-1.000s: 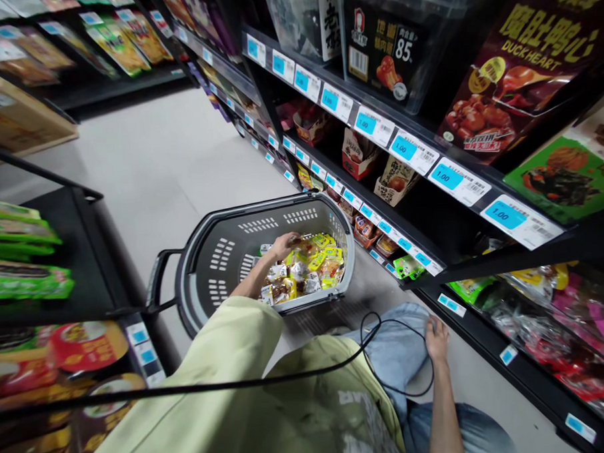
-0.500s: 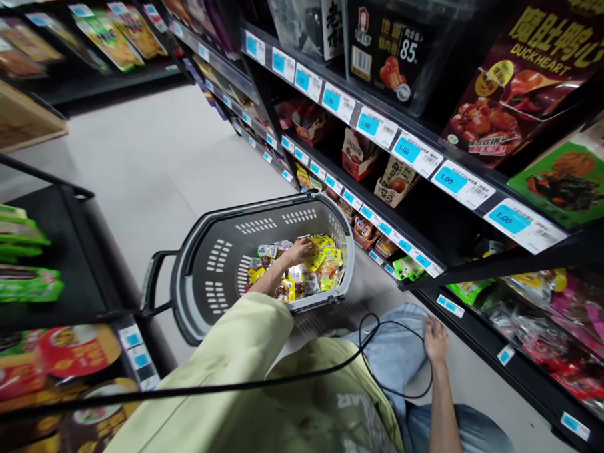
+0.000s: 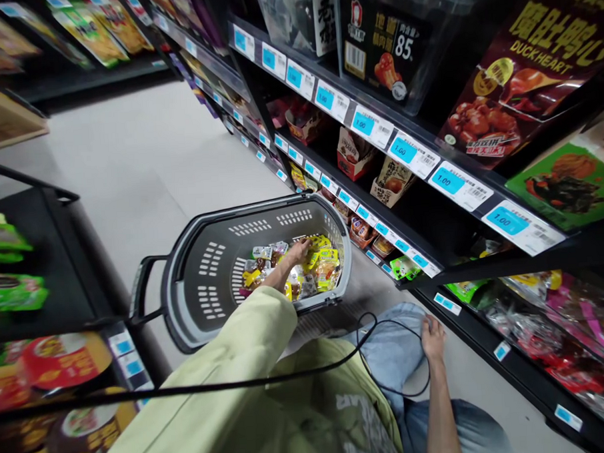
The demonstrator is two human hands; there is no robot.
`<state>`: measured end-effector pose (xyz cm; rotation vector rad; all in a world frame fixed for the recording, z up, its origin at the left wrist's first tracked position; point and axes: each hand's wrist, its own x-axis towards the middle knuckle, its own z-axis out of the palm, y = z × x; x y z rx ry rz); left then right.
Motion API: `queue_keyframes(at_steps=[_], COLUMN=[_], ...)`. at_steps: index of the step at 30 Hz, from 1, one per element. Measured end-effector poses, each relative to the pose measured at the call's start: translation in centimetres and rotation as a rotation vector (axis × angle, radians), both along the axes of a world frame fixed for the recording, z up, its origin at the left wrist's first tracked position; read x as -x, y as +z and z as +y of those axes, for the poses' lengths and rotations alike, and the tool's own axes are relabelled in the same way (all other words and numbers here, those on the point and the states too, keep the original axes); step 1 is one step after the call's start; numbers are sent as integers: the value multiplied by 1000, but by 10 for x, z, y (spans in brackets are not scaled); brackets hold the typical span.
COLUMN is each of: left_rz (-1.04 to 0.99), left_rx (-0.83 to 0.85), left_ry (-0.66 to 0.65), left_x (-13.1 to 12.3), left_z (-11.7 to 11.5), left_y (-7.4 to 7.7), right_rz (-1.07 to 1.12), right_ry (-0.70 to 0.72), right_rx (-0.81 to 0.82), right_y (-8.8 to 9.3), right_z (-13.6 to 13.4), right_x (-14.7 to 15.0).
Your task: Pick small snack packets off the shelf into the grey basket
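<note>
My left hand point(image 3: 298, 252) reaches down into a grey shopping basket point(image 3: 188, 311) and touches small yellow snack packets point(image 3: 326, 259). Its fingertips dip among the packets, so whether they grip one is hidden. More packets in white, brown and yellow point(image 3: 263, 255) lie around the wrist on the basket floor. My right hand point(image 3: 433, 337) rests on my jeans point(image 3: 396, 329) at the knee, fingers loosely extended and holding nothing. It is close to the lower shelf edge on the right.
Shelves with price tags point(image 3: 403, 148) rise along the right, holding a plastic tub point(image 3: 389, 49) and a duck heart box point(image 3: 501, 104). The basket handle point(image 3: 142, 287) sticks out leftward. A black cable point(image 3: 189, 392) crosses my front. Low shelves point(image 3: 57, 244) with green packs stand at left.
The view has shifted slightly, so the basket and shelves appear a little further left. My left hand stays among the packets, and my right hand remains on the knee.
</note>
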<state>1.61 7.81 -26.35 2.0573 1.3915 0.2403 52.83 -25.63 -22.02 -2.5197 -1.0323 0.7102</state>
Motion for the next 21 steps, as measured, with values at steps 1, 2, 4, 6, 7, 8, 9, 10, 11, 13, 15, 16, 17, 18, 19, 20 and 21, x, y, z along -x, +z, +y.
queue_keyframes(at_steps=[1,2,4,6,7,8,9,10,11,13,15,16,17,18,19,20,21], left_rz=[-9,-17,-42,-76,-95,-114,-132,-150,-168,-202,-231,-245,-256,-266,-273,-277,-278], left_rx=[9,19,35,49,56,64,74,87,102,133,153,152,144,130,110,84,56], left_ry=[28,63,124,178,203,227,253,279,304,353,397,421,449,476,502,524,539], left_x=[4,9,23,40,50,58,66,73,79,87,88,87,85,81,77,72,67], left_z=[1,2,5,8,10,10,10,9,8,3,-3,-6,-8,-10,-12,-13,-15], left_y=[5,10,23,38,46,54,61,68,74,84,89,91,91,90,89,87,84], right_rz=[2,4,9,7,2,-4,-6,-8,-8,-13,-25,-28,-26,-22,-18,-16,-17], right_ry=[3,7,19,21,17,12,13,17,24,35,35,34,36,37,39,39,38], right_rx=[-2,-4,-12,-15,-12,-9,-4,-1,2,-3,-19,-28,-37,-46,-54,-63,-73], right_y=[0,-1,0,0,1,1,1,1,1,1,0,-1,-1,-1,-1,-2,-2], right_z=[0,0,0,1,2,2,3,4,4,5,4,4,3,2,1,0,-1], right_x=[0,0,0,0,1,1,1,2,2,3,3,3,3,3,3,3,2])
